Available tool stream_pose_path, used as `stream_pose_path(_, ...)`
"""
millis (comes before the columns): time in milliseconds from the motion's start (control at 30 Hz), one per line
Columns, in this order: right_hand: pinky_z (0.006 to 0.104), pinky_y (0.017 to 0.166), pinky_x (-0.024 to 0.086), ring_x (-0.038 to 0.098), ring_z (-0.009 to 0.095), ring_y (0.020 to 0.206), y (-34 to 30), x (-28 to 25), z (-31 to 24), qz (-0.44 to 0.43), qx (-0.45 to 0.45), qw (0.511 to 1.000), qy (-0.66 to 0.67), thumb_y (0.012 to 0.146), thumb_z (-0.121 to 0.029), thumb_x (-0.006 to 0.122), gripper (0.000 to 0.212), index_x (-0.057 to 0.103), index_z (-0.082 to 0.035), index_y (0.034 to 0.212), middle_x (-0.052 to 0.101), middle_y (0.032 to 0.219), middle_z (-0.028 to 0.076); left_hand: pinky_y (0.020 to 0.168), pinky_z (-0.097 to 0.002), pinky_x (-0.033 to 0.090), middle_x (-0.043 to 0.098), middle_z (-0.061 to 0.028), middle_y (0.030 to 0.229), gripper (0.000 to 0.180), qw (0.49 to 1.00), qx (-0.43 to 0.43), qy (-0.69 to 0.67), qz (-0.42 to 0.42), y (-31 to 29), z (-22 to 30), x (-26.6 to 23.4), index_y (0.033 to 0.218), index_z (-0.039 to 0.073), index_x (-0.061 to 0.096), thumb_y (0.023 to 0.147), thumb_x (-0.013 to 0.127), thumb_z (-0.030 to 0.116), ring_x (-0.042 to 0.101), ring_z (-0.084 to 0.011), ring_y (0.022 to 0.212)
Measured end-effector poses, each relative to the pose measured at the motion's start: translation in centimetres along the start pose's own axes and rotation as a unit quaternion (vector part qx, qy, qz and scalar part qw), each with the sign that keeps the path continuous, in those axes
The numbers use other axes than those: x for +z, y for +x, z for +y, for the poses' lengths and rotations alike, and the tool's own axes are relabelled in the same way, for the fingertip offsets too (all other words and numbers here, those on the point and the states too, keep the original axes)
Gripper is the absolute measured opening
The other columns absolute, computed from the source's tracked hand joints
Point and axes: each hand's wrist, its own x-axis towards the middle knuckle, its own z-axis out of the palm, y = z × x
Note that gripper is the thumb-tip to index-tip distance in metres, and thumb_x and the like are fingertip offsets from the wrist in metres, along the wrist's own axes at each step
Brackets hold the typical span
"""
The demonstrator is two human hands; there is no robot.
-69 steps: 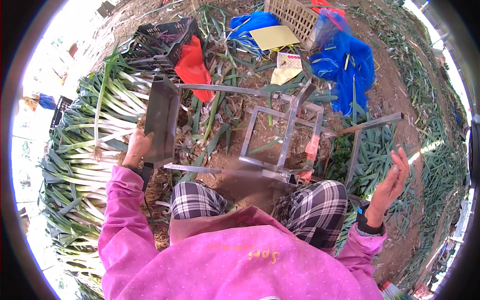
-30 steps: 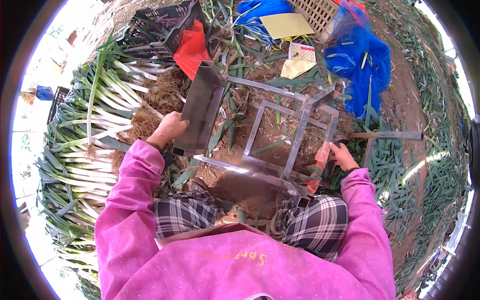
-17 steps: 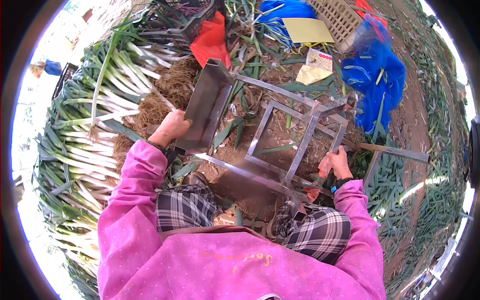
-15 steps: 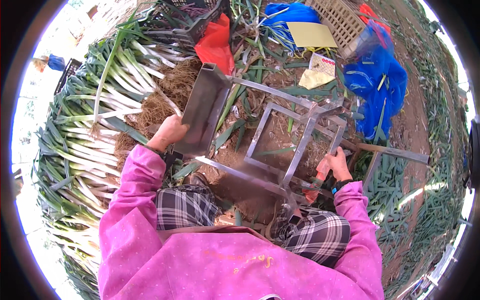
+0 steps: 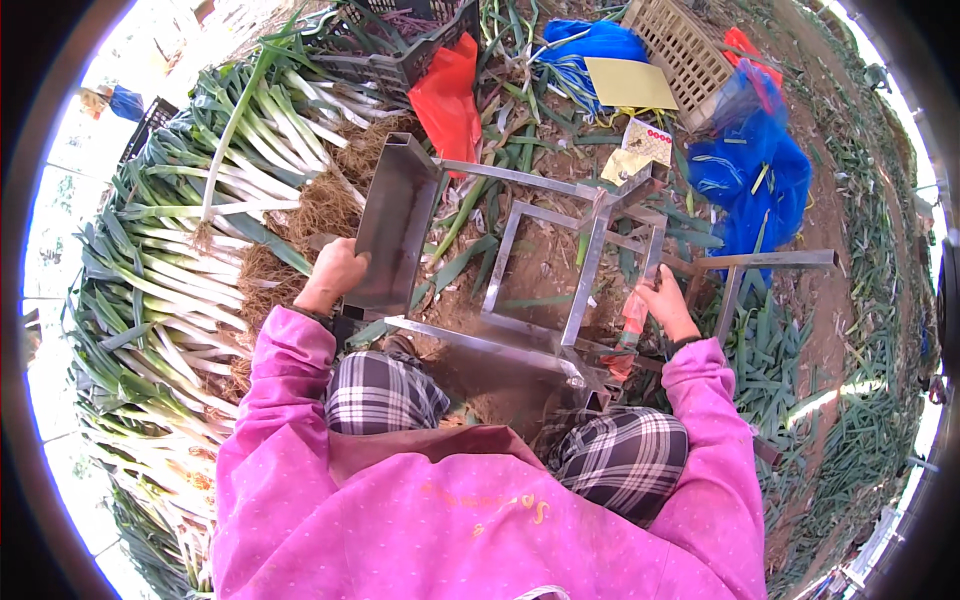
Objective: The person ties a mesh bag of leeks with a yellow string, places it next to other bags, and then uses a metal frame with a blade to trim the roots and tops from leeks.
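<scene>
A silvery metal stand (image 5: 580, 290) of welded square bars is in front of my knees, with a deep metal trough (image 5: 390, 235) at its left end. My left hand (image 5: 340, 272) is closed on the trough's left edge; its fingertips are partly hidden. My right hand (image 5: 668, 303) is closed round a short upright bar (image 5: 652, 250) on the stand's right side. Just beside it, a reddish plastic wrap (image 5: 628, 330) is wound about part of the stand. Left of my left hand lie leeks (image 5: 190, 290) in a large heap, roots toward the stand.
Behind stand a black crate (image 5: 400, 65) with a red bag (image 5: 446, 100) and a beige crate (image 5: 680, 60). Blue netting (image 5: 760, 180) and a yellow card (image 5: 630, 83) lie at the back right. Cut green leaves (image 5: 790, 370) cover the soil to the right.
The stand has shifted slightly left and away from me, with both hands still on it. The view has also turned a little. The leek heap looks the same.
</scene>
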Motion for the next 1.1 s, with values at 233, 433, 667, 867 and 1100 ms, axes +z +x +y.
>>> stream_pose_path(233,0.0374,0.097,0.043,0.048,0.033,0.12,-9.6,-4.4,-4.3,0.127,-0.019,0.992,0.014,0.076,-0.02,0.068,0.068,0.039,0.003,0.133,0.04,0.135,0.021,0.079,-0.0479,0.047,0.064,-0.0235,0.088,0.024,0.991,0.056,-0.038,0.115,-1.0,-2.2,1.5,0.092,0.001,0.063,0.078,0.057,0.019,0.06,-0.0401,0.087)
stream_pose_path(433,0.0372,0.099,0.042,0.048,0.032,0.119,-18.5,-9.9,-4.9,0.214,-0.057,0.973,-0.057,0.079,-0.011,0.066,0.06,0.041,0.002,0.132,0.035,0.139,0.02,0.079,-0.047,0.048,0.063,-0.0236,0.087,0.023,0.986,0.067,-0.045,0.146,-0.5,-1.7,2.6,0.093,0.002,0.062,0.078,0.057,0.019,0.06,-0.041,0.087)
stream_pose_path(667,0.0373,0.103,0.038,0.04,0.032,0.127,-25.1,-12.4,-7.9,0.258,-0.045,0.959,-0.11,0.08,-0.007,0.063,0.058,0.04,0.002,0.132,0.032,0.141,0.019,0.078,-0.0473,0.048,0.064,-0.0222,0.086,0.021,0.984,0.082,-0.058,0.148,0.2,-1.9,4.1,0.09,0.002,0.061,0.079,0.057,0.02,0.06,-0.0404,0.087)
stream_pose_path(867,0.0389,0.107,0.031,0.033,0.033,0.131,-28.4,-13.7,-12.0,0.284,-0.047,0.941,-0.177,0.08,-0.007,0.063,0.058,0.04,0.0,0.132,0.03,0.143,0.019,0.077,-0.0475,0.049,0.064,-0.0214,0.086,0.019,0.985,0.062,-0.059,0.153,0.4,-1.6,4.1,0.089,0.004,0.061,0.079,0.054,0.018,0.061,-0.0399,0.086)
stream_pose_path(1100,0.0412,0.108,0.028,0.03,0.034,0.133,-30.2,-14.7,-14.4,0.301,-0.039,0.932,-0.2,0.081,-0.011,0.062,0.057,0.04,-0.003,0.133,0.03,0.144,0.018,0.078,-0.0479,0.049,0.064,-0.0231,0.087,0.019,0.982,0.062,-0.065,0.165,-0.3,-1.5,3.3,0.086,0.003,0.062,0.079,0.048,0.013,0.062,-0.0401,0.087)
